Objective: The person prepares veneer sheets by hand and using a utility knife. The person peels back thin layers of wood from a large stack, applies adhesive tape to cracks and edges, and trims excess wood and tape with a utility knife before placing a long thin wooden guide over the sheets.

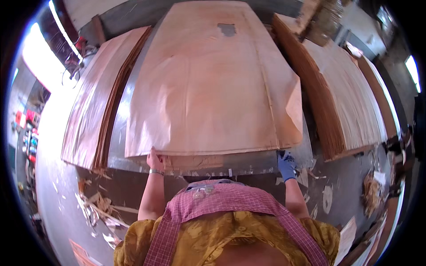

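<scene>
A large pinkish veneer sheet (213, 88) with a small hole near its far end lies over a metal table (120, 142), its right corner raised and bent. My left hand (154, 158), bare with a watch on the wrist, pinches the sheet's near edge at the left, thumb on top. My right hand (286, 165), in a blue glove with dark fingertips, is closed on the same edge near its right corner; its fingertips are partly hidden.
Tall stacks of veneer stand at left (88, 102) and right (346, 97). Wood scraps (100, 208) litter the floor on both sides. A bicycle (74, 66) is at the far left, and wrapped bundles (324, 22) sit at the back right.
</scene>
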`<state>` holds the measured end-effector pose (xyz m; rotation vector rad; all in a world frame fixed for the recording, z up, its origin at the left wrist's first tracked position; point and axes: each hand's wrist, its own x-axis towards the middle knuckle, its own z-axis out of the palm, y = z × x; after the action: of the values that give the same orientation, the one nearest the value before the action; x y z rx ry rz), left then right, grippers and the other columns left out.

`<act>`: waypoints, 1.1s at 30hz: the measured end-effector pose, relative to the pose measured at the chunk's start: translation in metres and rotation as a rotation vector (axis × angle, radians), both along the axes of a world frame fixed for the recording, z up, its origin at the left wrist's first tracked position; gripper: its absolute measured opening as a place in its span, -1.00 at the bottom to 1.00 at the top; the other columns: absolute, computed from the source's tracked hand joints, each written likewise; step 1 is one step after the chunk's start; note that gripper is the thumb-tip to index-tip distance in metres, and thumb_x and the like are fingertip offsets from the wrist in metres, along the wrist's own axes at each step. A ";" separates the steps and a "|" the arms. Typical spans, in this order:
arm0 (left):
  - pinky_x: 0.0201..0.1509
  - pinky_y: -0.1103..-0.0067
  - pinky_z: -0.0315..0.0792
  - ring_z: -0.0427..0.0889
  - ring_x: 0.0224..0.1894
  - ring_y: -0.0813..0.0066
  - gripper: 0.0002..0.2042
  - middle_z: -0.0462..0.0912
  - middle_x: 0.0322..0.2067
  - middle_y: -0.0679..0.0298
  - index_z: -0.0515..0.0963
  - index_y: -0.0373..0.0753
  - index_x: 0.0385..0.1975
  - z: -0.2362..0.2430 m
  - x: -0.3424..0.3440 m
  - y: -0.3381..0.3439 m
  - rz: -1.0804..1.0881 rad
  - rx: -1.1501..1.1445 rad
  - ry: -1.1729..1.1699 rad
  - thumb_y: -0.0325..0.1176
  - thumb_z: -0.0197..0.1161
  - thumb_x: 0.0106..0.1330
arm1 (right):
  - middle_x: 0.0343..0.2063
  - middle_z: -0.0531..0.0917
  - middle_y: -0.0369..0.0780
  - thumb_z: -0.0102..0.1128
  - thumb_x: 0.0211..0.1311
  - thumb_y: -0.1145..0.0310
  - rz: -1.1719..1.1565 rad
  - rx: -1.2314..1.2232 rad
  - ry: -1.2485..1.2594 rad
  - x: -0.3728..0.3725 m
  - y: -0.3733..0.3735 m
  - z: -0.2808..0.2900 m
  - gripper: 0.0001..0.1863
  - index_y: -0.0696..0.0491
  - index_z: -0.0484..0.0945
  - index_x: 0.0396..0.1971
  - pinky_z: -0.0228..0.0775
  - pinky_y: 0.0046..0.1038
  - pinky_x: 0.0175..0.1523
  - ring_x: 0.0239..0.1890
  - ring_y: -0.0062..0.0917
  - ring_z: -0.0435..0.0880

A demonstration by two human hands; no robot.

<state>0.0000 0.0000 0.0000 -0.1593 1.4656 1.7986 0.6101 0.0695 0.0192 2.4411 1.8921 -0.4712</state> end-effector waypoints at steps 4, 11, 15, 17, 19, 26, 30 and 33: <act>-0.69 0.67 0.21 0.37 -0.67 0.68 -0.79 0.50 -0.57 0.41 0.51 -0.17 -0.38 0.053 0.010 0.013 -0.023 -0.045 0.319 -0.19 0.34 0.24 | -0.12 0.58 -0.05 0.46 0.06 0.19 0.170 0.557 0.458 -0.097 0.008 0.057 -0.41 0.14 0.44 0.02 0.58 -0.30 -0.11 -0.15 -0.27 0.69; -0.65 0.69 0.38 0.52 -0.61 0.61 -0.82 0.53 -0.51 0.36 0.49 -0.27 -0.39 0.143 0.017 0.070 -0.151 0.191 0.449 -0.30 0.28 0.30 | -0.09 0.47 -0.02 0.51 -0.26 -0.21 0.872 0.429 0.618 -0.373 0.038 0.152 0.15 0.08 0.17 0.31 0.49 -0.21 -0.03 -0.06 -0.16 0.58; -0.25 0.52 0.51 0.62 -0.33 0.45 -0.70 0.58 -0.36 0.28 0.53 -0.30 -0.22 0.182 -0.001 0.074 -0.387 0.351 0.458 -0.15 0.23 0.32 | -0.31 0.61 -0.17 0.25 0.12 0.19 0.956 0.660 0.545 -0.426 0.097 0.165 -0.73 -0.06 0.59 -0.19 0.50 -0.24 -0.22 -0.28 -0.21 0.63; -0.07 0.43 0.52 0.64 -0.17 0.35 -0.60 0.60 -0.27 0.22 0.54 -0.31 -0.15 0.156 -0.021 0.065 -0.498 0.391 0.483 -0.05 0.23 0.30 | -0.39 0.64 -0.18 0.29 0.12 0.19 0.807 0.707 0.739 -0.432 0.110 0.179 -0.81 -0.05 0.64 -0.33 0.49 -0.29 -0.25 -0.33 -0.24 0.64; 0.16 0.29 0.39 0.49 0.10 0.15 -0.38 0.53 -0.04 0.07 0.54 -0.32 -0.05 0.094 -0.035 0.053 -0.746 -0.625 1.223 0.18 0.25 0.16 | -0.39 0.66 -0.17 0.33 0.09 0.26 0.828 0.769 0.653 -0.431 0.121 0.197 -0.82 0.00 0.64 -0.34 0.50 -0.34 -0.23 -0.31 -0.27 0.67; 0.16 0.25 0.33 0.45 0.11 0.12 -0.33 0.49 0.01 0.06 0.47 -0.32 -0.02 0.042 0.010 0.089 -0.882 -0.828 1.313 0.10 0.40 0.00 | -0.34 0.69 -0.12 0.34 0.12 0.32 0.675 0.727 0.661 -0.403 0.120 0.223 -0.78 0.12 0.67 -0.28 0.49 -0.39 -0.16 -0.28 -0.28 0.68; 0.12 0.23 0.35 0.48 0.07 0.12 -0.49 0.52 -0.06 0.07 0.49 -0.31 -0.12 -0.009 -0.004 0.097 -1.092 -0.742 1.315 -0.05 0.37 0.07 | -0.36 0.69 -0.13 0.34 0.13 0.35 0.633 0.748 0.684 -0.408 0.115 0.227 -0.78 0.13 0.66 -0.26 0.48 -0.41 -0.16 -0.30 -0.33 0.68; -0.09 0.30 0.48 0.61 -0.19 0.22 -0.63 0.60 -0.28 0.11 0.48 -0.31 -0.25 -0.028 -0.019 0.093 -0.907 -0.563 1.326 -0.15 0.33 0.12 | -0.41 0.67 -0.11 0.33 0.15 0.32 0.610 0.755 0.726 -0.410 0.116 0.230 -0.79 0.13 0.65 -0.28 0.46 -0.39 -0.20 -0.35 -0.30 0.65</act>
<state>-0.0187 0.0927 -0.0284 1.4250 2.2898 0.5679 0.1996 0.1853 0.2488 1.8823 3.4874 -0.7761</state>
